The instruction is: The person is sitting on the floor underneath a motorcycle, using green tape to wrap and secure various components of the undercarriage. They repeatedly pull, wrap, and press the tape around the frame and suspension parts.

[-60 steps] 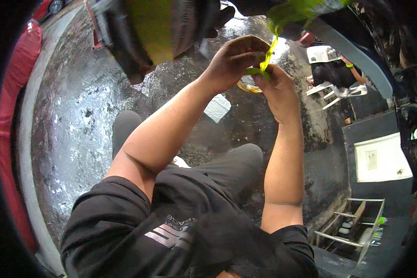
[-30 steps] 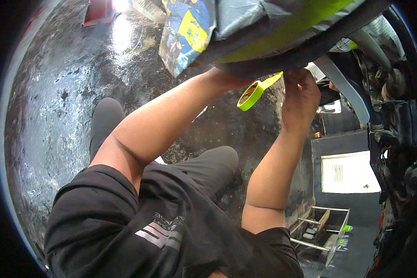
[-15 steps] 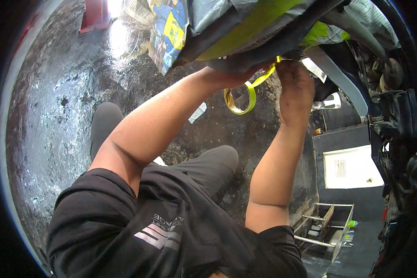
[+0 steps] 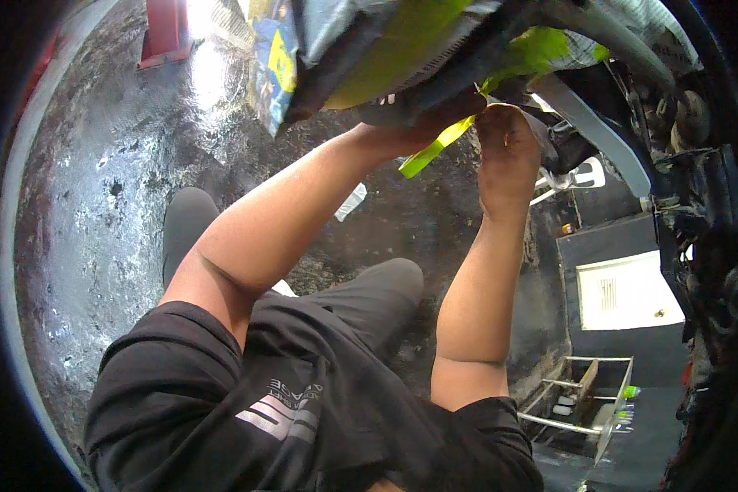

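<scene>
In the head view, we see yellow-green tape [image 4: 436, 150] hanging between the left hand [image 4: 439, 118] and right hand [image 4: 508, 146], below printed wrapping [image 4: 422, 45]. The right grip curls at its upper end; whether it pinches, we cannot tell. The left grip is too hidden. We expect light, limp, tacky tape, best held by its edges.

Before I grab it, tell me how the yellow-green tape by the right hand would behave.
The yellow-green tape is probably floppy and light, being a thin, narrow band. It may swing if nudged, since its lower end hangs clear of the right hand.
</scene>
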`<action>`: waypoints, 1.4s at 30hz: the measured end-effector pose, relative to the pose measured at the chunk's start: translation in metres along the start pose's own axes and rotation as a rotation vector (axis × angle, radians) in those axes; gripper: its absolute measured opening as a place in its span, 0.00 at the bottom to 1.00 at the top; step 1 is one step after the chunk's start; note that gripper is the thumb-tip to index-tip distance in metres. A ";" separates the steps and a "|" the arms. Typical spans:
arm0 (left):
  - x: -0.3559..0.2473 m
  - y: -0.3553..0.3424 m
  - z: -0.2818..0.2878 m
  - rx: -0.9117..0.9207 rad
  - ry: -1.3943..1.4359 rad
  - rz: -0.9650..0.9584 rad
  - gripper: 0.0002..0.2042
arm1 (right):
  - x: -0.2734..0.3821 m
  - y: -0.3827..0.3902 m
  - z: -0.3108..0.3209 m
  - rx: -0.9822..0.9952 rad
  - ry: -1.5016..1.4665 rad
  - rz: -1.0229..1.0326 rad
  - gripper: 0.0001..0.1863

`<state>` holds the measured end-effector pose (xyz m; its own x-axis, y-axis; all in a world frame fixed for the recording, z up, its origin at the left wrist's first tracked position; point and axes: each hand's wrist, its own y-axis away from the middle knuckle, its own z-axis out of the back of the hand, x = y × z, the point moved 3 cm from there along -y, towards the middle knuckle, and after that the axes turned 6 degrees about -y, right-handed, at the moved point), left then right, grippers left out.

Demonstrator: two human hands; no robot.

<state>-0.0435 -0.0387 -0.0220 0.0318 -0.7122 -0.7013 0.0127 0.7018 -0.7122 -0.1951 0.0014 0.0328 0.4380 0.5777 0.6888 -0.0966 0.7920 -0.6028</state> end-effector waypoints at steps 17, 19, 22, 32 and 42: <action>-0.007 -0.001 0.002 -0.006 0.290 0.295 0.08 | -0.015 0.020 -0.017 -0.253 0.169 0.234 0.07; -0.006 0.002 0.000 -0.050 0.313 0.298 0.09 | -0.015 0.017 -0.011 -0.240 0.202 0.248 0.06; -0.013 0.002 0.002 -0.091 0.259 0.261 0.10 | -0.009 0.011 0.000 -0.206 0.170 0.320 0.08; -0.008 -0.005 -0.006 -0.215 0.165 0.195 0.17 | -0.003 0.006 0.016 -0.149 0.225 0.431 0.11; 0.001 -0.011 -0.009 -0.242 -0.224 -0.040 0.26 | -0.003 -0.011 0.021 -0.304 0.590 0.633 0.08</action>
<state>-0.0530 -0.0466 -0.0152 0.2558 -0.6993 -0.6674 -0.2182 0.6308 -0.7446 -0.2139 -0.0046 0.0459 0.7770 0.6253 -0.0730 -0.2710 0.2276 -0.9353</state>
